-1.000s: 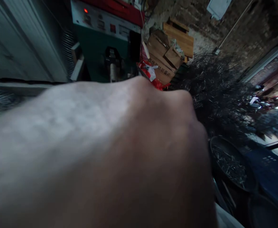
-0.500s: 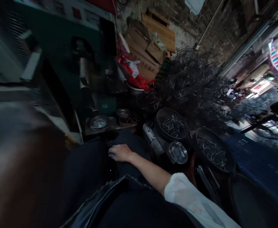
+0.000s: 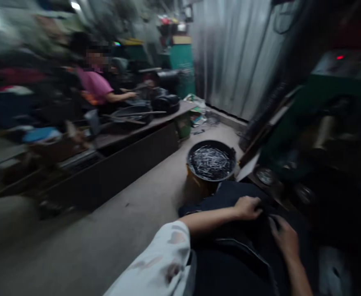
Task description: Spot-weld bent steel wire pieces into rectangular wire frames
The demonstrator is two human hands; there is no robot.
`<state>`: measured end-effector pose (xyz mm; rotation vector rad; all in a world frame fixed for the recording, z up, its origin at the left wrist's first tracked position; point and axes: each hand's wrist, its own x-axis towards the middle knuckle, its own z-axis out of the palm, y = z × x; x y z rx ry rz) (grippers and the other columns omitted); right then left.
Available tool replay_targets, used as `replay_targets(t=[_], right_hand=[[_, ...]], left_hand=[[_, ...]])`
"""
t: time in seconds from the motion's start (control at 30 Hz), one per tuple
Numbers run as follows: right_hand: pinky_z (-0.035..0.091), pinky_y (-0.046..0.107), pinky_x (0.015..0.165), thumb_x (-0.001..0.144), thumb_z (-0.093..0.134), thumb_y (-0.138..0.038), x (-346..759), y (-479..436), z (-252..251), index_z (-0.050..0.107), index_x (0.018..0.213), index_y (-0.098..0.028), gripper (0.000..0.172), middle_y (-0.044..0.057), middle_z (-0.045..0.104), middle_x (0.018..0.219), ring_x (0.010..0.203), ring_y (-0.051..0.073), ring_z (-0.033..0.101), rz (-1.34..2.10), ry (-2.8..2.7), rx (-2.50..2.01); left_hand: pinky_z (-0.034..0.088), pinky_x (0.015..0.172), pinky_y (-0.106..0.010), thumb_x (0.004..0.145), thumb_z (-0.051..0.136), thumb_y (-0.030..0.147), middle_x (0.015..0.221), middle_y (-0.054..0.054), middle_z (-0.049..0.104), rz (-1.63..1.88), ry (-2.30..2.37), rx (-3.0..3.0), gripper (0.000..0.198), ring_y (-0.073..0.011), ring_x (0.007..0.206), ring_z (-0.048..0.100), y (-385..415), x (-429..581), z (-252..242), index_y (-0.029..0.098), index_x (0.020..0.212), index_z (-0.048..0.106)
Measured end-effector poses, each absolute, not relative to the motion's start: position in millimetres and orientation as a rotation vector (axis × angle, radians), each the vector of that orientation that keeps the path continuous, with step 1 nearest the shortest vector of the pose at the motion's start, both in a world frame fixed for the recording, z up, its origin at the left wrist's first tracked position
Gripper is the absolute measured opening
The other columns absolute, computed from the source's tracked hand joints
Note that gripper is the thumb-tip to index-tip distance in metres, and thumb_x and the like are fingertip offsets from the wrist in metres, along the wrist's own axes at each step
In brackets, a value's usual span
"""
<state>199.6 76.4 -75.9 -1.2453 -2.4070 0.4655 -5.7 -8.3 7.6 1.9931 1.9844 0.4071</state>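
My left hand (image 3: 248, 207) rests low over my lap, its fingers curled against the dark cloth of my clothes (image 3: 230, 193). Whether anything is inside that curl is hidden. Close beside it, my right hand (image 3: 287, 237) lies on the same dark cloth with thumb and fingers apart; I see nothing in it. Just beyond my knee stands a round dark basin (image 3: 211, 160) full of thin metal pieces like nails or pins, resting on something yellowish. To its right, a small dish of shiny bits (image 3: 265, 176) sits by the machine.
A green machine (image 3: 304, 107) rises at the right in shadow. Across the concrete floor (image 3: 131, 230), a person in a pink top (image 3: 98, 86) works at a long low bench (image 3: 137, 144) carrying dark pans. Corrugated metal sheeting (image 3: 230, 53) stands behind.
My view has swung far to the left, bringing the bench and the person into sight. My left hand, raised and blurred near the camera before, is now down at my lap near the right.
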Motion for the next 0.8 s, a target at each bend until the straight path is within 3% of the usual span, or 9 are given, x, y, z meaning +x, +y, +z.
replay_targets(t=[0.13,0.23,0.8], right_hand=[[0.057,0.04,0.07,0.089,0.04,-0.056,193,74,-99,0.074,0.111,-0.022,0.053,0.012,0.075,0.116,0.093,0.033,0.074,0.44,-2.545,-1.338],[0.055,0.038,0.067,0.09,0.038,-0.056,190,62,-91,0.075,0.111,-0.024,0.053,0.012,0.075,0.116,0.092,0.032,0.074,0.391,-2.608,-1.436],[0.054,0.038,0.068,0.093,0.035,-0.052,188,57,-79,0.073,0.112,-0.023,0.051,0.012,0.075,0.113,0.096,0.031,0.072,0.371,-2.644,-1.4]], left_hand=[[0.052,0.053,-0.029,0.101,0.043,0.032,0.108,-0.006,0.069,0.442,1.908,2.335,0.026,-0.0216,0.086,0.073,-13,0,-48,0.019,0.108,0.063],[0.048,0.046,-0.03,0.1,0.042,0.027,0.105,-0.007,0.066,0.455,1.849,2.486,0.026,-0.0211,0.081,0.073,-17,6,-61,0.017,0.105,0.065],[0.044,0.043,-0.028,0.099,0.043,0.03,0.105,-0.007,0.064,0.418,1.895,2.486,0.026,-0.02,0.079,0.071,-8,6,-67,0.017,0.103,0.065]])
